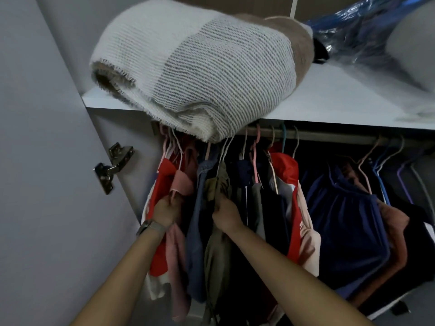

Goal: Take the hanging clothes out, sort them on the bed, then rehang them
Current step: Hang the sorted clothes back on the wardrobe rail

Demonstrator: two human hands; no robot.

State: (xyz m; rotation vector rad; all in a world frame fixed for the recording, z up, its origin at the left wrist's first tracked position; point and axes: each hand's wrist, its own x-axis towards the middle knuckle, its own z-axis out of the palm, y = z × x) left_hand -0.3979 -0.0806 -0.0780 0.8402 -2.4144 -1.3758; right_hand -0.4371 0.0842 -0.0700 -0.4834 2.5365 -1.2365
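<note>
Several garments hang on thin hangers from a rail [329,135] under a wardrobe shelf. My left hand [166,211], with a watch on the wrist, grips a pink garment [181,184] beside a red one [162,182] at the left end. My right hand [226,214] grips an olive-green garment [217,184] next to a denim-blue piece [196,222]. Further right hang a red-and-white jacket [288,175], a pale pink piece [308,245] and a navy dress [348,222]. No bed is in view.
A folded white and beige knitted blanket [197,69] overhangs the shelf [329,100] above the hangers. A blue plastic bag [360,31] and a grey bundle [414,41] lie on the shelf at right. The open wardrobe door [35,161] with a metal hinge [113,165] stands at left.
</note>
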